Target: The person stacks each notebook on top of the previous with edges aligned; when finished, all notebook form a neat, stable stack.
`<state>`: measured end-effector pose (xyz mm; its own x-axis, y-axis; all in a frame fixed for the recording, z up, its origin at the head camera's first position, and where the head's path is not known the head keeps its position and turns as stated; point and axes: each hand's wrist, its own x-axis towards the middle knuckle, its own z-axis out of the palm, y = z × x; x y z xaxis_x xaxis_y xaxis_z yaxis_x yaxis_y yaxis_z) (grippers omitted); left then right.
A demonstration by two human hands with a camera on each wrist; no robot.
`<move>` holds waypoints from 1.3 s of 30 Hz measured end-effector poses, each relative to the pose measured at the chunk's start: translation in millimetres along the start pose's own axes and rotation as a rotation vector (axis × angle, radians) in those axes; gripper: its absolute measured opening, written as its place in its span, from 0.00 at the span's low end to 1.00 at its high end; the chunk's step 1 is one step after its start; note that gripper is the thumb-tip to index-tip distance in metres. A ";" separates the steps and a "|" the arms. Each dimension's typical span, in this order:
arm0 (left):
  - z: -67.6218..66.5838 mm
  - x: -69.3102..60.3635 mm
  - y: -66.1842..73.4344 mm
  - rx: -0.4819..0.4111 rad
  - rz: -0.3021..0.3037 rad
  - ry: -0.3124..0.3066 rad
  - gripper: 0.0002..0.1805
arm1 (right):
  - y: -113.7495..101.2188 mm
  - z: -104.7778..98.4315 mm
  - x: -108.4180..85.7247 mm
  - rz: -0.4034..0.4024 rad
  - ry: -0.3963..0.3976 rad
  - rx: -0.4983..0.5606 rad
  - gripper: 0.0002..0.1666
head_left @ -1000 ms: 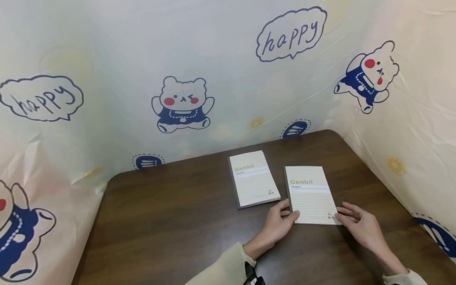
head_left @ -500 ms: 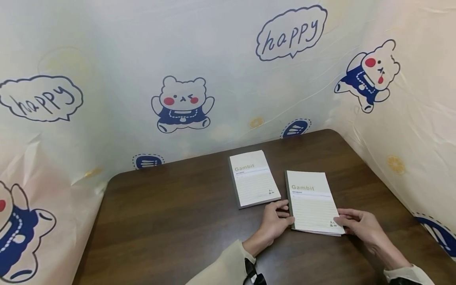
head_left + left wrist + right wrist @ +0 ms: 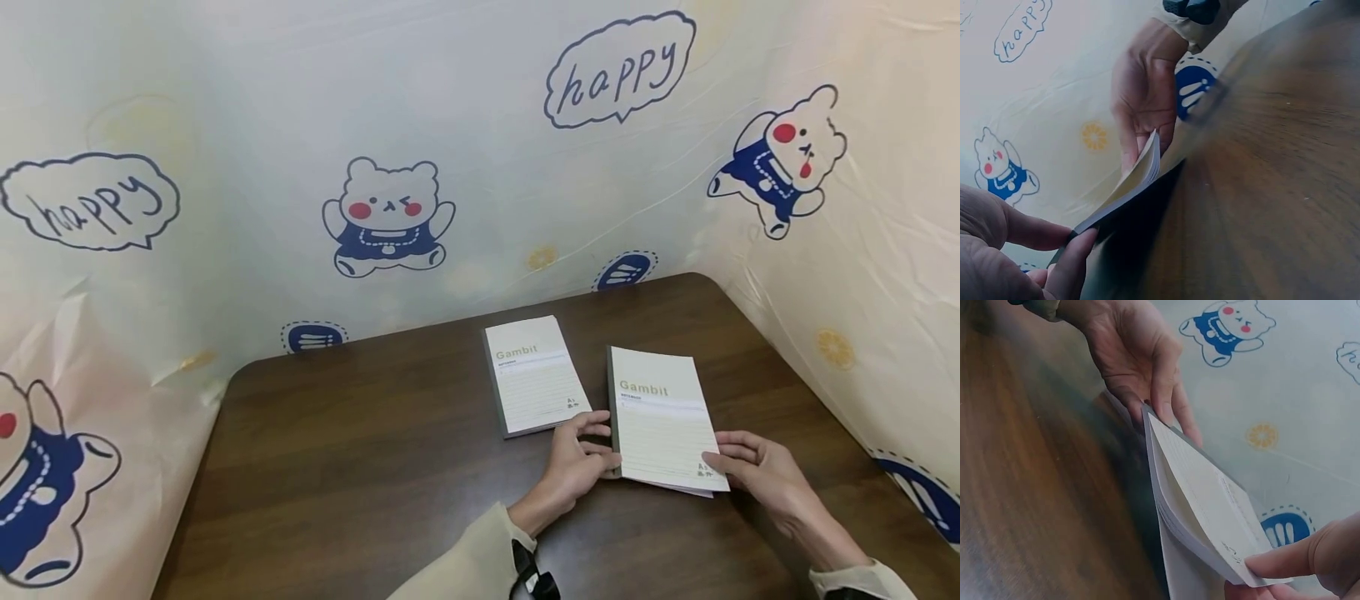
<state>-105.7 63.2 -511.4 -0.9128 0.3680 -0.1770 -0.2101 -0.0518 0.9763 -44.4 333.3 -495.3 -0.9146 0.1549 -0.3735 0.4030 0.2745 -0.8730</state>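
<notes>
A white notebook (image 3: 663,417) with a dark spine and gold "Gambit" lettering is held tilted between both hands. My left hand (image 3: 566,467) pinches its spine near the lower left corner, thumb and finger on either side in the left wrist view. My right hand (image 3: 765,479) holds the lower right corner, with the thumb (image 3: 1282,559) on the front cover and fingers underneath. In the right wrist view the cover and pages part slightly along the open edge. A second matching notebook (image 3: 532,375) lies flat just to the left, close to my left fingers.
The brown wooden table (image 3: 360,467) extends to the left and front. Behind it and at both sides hangs a pale printed sheet (image 3: 247,208) with bears and "happy" bubbles, meeting the table's edges.
The held notebook first slid towards me, then its far edge rose. My right thumb has come onto the cover's corner, and my left fingers have settled on the spine. The other notebook stays put.
</notes>
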 end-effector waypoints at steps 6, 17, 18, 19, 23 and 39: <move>-11.1 2.5 12.3 -0.010 0.018 0.005 0.32 | -16.6 5.7 5.4 -0.047 0.005 -0.047 0.39; -50.8 12.9 29.9 0.004 0.048 0.124 0.32 | -57.0 35.1 42.2 -0.150 -0.030 0.056 0.41; -55.2 13.5 30.1 0.003 0.045 0.141 0.32 | -59.3 39.0 46.4 -0.161 -0.037 0.065 0.41; -59.8 13.8 30.1 0.002 0.043 0.157 0.32 | -61.4 43.1 50.8 -0.176 -0.046 0.072 0.40; -79.4 14.7 30.0 0.013 0.030 0.207 0.33 | -70.4 59.8 67.7 -0.232 -0.075 0.092 0.38; -132.0 5.9 28.8 0.203 0.029 0.301 0.33 | -88.7 108.0 105.6 -0.337 -0.118 -0.106 0.32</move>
<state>-163.4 -58.7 -500.8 -0.9859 0.0772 -0.1485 -0.1369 0.1384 0.9809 -180.3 222.8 -491.1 -0.9916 -0.0691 -0.1098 0.0745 0.3891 -0.9182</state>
